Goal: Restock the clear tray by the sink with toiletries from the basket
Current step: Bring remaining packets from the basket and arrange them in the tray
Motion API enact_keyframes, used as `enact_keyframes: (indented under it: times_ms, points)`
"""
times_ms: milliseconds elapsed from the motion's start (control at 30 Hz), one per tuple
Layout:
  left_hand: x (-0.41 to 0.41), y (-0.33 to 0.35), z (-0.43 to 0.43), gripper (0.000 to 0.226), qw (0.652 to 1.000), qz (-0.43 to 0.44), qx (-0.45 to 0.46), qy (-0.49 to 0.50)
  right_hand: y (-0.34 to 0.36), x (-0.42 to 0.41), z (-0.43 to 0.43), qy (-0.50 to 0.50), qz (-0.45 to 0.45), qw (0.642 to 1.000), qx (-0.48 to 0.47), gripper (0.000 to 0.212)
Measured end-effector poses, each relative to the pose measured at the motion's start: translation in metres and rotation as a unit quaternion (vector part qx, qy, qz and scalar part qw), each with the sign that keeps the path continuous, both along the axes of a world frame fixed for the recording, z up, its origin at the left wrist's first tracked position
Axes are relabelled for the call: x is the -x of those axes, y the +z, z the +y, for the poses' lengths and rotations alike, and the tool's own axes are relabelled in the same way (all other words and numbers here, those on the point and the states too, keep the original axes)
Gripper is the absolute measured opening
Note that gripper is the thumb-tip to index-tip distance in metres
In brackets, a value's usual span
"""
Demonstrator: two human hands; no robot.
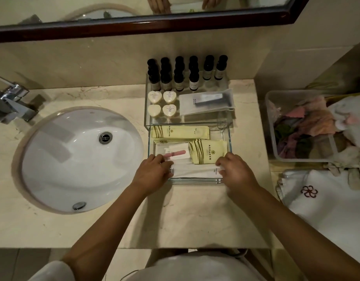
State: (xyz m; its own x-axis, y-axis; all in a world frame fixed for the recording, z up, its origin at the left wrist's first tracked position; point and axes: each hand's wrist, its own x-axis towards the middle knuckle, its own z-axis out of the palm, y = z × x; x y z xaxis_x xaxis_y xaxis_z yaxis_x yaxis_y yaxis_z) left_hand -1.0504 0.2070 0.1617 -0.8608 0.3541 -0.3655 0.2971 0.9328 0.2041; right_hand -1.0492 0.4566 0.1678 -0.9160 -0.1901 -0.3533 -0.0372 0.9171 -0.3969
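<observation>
A clear tray (227, 138) stands on the counter right of the sink. It holds yellow sachets (180, 132), a larger yellow packet (208, 151), a pink toothbrush in a clear wrapper (175, 153) and a long white packet (195, 171) along its front. My left hand (154, 173) pinches the left end of the white packet. My right hand (235, 171) grips its right end. Both hands sit at the tray's front edge.
Behind the tray, a second clear tray (146, 102) holds dark bottles (180, 77), heart-shaped soaps (162, 103) and a frosted pouch (206, 102). The white sink (73, 163) and tap (11, 102) lie left. A clear bin of cloths (300, 126) and a white towel (327, 203) lie right.
</observation>
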Motion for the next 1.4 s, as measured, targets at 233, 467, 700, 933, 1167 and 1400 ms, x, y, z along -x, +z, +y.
enact_keyframes:
  times_ms: [233,467,700,933,1167,1400]
  points:
    - [-0.007,0.005,0.005,0.043,0.993,0.024,-0.023,0.113,0.007,0.015,0.008,0.036,0.017,0.999,0.028,0.024]
    - [-0.030,0.031,0.001,0.042,0.978,0.037,-0.028,0.201,0.026,0.034,-0.007,0.092,0.063,0.993,0.027,0.024]
    - [-0.077,0.079,-0.048,0.044,0.961,-0.026,0.047,0.271,0.070,0.040,-0.054,0.145,0.124,0.981,0.044,0.022]
    - [-0.186,0.119,-0.097,0.047,0.915,-0.019,0.072,0.397,0.112,-0.026,-0.145,0.262,0.170,0.943,0.113,0.021]
    - [-0.421,0.150,-0.156,0.046,0.818,-0.004,0.095,0.567,0.128,-0.207,-0.274,0.442,0.141,0.871,0.161,0.025]
    - [-0.708,0.180,-0.136,0.042,0.611,-0.034,0.085,0.787,0.152,-0.423,-0.358,0.650,0.113,0.727,0.191,0.035]
